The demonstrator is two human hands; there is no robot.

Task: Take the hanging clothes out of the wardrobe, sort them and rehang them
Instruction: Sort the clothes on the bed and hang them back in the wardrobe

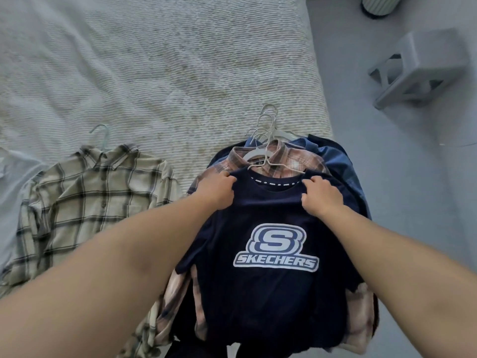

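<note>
Both bare forearms are reaching out over the bed [154, 60], and each grip is pinching a shoulder of the navy Skechers T-shirt [268, 293]: the left hand [216, 190] at one side of the collar, the right hand [321, 194] at the other. That shirt is lying on top of a pile of hangered clothes [333, 161] at the bed's right edge. A cream plaid shirt [85, 202] is lying spread toward the left edge. A grey stool [423, 65] is standing on the floor beside the bed.
</note>
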